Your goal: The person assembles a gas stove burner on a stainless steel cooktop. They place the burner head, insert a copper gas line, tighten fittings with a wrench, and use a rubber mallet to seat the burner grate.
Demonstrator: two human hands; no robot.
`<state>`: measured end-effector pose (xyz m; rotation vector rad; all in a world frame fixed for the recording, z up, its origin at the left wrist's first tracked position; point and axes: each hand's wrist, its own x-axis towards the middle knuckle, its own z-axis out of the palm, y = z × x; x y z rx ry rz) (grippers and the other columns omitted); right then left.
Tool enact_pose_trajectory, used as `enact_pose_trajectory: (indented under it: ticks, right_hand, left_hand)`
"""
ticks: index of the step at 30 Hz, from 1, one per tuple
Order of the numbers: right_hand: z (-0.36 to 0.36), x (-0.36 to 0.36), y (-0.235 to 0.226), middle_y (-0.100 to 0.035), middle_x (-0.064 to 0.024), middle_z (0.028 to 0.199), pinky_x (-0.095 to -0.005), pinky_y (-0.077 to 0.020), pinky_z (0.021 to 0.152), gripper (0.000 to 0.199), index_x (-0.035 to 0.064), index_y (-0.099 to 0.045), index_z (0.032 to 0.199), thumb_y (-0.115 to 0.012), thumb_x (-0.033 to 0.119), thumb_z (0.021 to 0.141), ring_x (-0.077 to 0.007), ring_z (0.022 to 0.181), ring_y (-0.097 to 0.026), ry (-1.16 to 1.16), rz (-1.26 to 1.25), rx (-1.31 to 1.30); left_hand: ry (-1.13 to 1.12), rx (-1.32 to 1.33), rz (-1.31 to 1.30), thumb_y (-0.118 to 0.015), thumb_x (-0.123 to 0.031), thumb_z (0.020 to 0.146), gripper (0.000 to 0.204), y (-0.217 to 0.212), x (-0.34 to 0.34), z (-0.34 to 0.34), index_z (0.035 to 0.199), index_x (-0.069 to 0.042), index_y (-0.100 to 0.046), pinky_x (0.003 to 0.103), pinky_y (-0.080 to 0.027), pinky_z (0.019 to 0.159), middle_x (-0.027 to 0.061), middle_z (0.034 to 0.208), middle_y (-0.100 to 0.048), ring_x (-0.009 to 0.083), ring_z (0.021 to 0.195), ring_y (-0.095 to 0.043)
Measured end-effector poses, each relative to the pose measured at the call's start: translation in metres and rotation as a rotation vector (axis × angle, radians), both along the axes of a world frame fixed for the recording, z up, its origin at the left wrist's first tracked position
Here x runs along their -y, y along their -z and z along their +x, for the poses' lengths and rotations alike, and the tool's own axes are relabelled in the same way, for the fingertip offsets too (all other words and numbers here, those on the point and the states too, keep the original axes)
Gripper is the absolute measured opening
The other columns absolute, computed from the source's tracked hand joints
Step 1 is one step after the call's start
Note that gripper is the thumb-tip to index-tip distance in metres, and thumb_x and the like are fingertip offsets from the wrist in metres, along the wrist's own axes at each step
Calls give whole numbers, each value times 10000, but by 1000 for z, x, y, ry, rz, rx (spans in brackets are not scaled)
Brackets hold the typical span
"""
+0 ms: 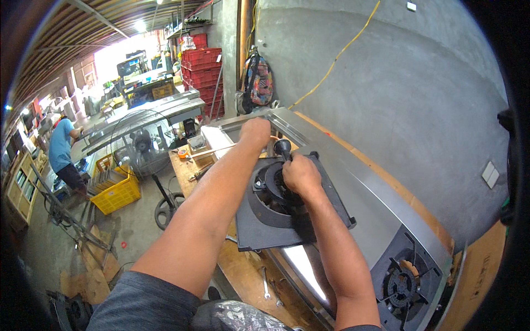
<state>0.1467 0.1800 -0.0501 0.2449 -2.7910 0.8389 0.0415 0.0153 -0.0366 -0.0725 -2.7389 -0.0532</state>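
Observation:
My right hand [302, 174] is closed around the neck of a black metal gas burner [282, 147], whose flared tube end points away from me. Beneath it lies a square black burner plate [259, 234] with a round opening, resting on the stainless steel stove top [353, 165]. Farther off, my left hand [255, 133] is curled into a fist by a rectangular opening in the steel. A thin copper-coloured piece [274, 138] shows beside that fist; what the fingers hold is hidden. A second black burner with a pot support [402, 284] sits at the near right.
Wrenches [266, 282] lie on the wooden bench [243, 267] below the plate. An orange tape measure [183, 154] is at its far left. A fan [142, 142], yellow crate [117, 194] and a person in blue [61, 146] are leftward. A grey wall [386, 71] borders the right.

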Motion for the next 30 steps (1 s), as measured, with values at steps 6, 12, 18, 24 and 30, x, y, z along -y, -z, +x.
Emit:
enact_pose_trajectory:
  ticks: [6, 12, 18, 24, 30]
  right_hand:
    - [1, -1, -5, -670, -274, 1143, -530, -487, 952, 346, -30, -632, 1138, -495, 177, 897, -425, 1106, -635, -1, 2, 42]
    - [4, 0, -5, -668, -273, 1147, -531, -486, 953, 336, -25, -637, 1128, -495, 167, 893, -434, 1105, -632, -5, -10, 40]
    - [-1, -2, 1, -662, -316, 1068, -526, -474, 941, 338, -60, -653, 1075, -503, 173, 881, -464, 1061, -625, -36, -10, 6]
    - [-2, -2, 0, -662, -316, 1076, -516, -467, 956, 339, -70, -650, 1067, -507, 166, 871, -468, 1068, -623, -44, -53, -30]
    - [-1, -3, 0, -667, -307, 1076, -513, -481, 939, 327, -61, -658, 1059, -505, 157, 869, -458, 1052, -633, -51, -17, -1]
  left_hand:
    - [-4, 101, -62, -626, -168, 899, 222, -8, -6, 9, 1039, -54, -756, 417, -577, 858, 181, 1096, -727, 316, 1026, -712]
    - [-40, 123, -27, -619, -180, 908, 233, -11, -10, 12, 1047, -61, -762, 425, -570, 877, 173, 1121, -723, 314, 1050, -706]
    - [-80, 159, -25, -594, -183, 929, 268, -7, -19, 1, 1113, -69, -751, 420, -563, 903, 154, 1176, -712, 311, 1088, -695]
    - [-97, 173, 4, -693, -157, 859, 221, -13, -14, 5, 1035, -37, -754, 426, -572, 863, 187, 1083, -729, 319, 1022, -712]
    - [-78, 152, -61, -684, -143, 856, 227, -15, -12, 1, 1042, -28, -746, 422, -568, 878, 197, 1101, -723, 326, 1035, -708]
